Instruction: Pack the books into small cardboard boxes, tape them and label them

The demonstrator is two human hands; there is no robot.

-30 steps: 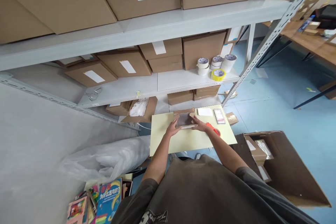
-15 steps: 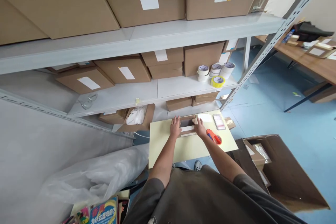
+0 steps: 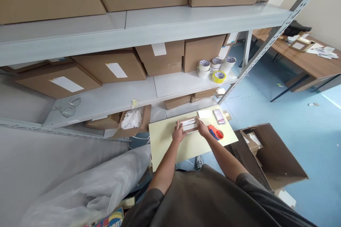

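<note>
A small cardboard box (image 3: pixel 190 127) lies on a pale yellow board (image 3: pixel 163 149) in front of me. Its long top flaps are folded inward, with white faces and a narrow gap between them. My left hand (image 3: pixel 178 133) grips the box's left end, fingers bent over the edge. At the opposite end my right hand (image 3: pixel 202 128) holds the box, its thumb partly hidden. Just right of that hand rests a red and blue tape dispenser (image 3: pixel 216 133). Behind it are a white sheet (image 3: pixel 204 114) and a blurred-out printed item (image 3: pixel 219 116).
Grey shelving (image 3: pixel 144 25) with cartons rises ahead. Tape rolls (image 3: pixel 218 76) and glasses (image 3: pixel 69 108) sit on its middle shelf. To my right stands a large open carton (image 3: pixel 282 156). A plastic-wrapped bundle (image 3: pixel 87 191) lies left, and a wooden table (image 3: pixel 301 56) stands far right.
The box's flaps have come inward over its opening, where the dark inside showed before. Both hands stay at its ends. The camera view has shifted.
</note>
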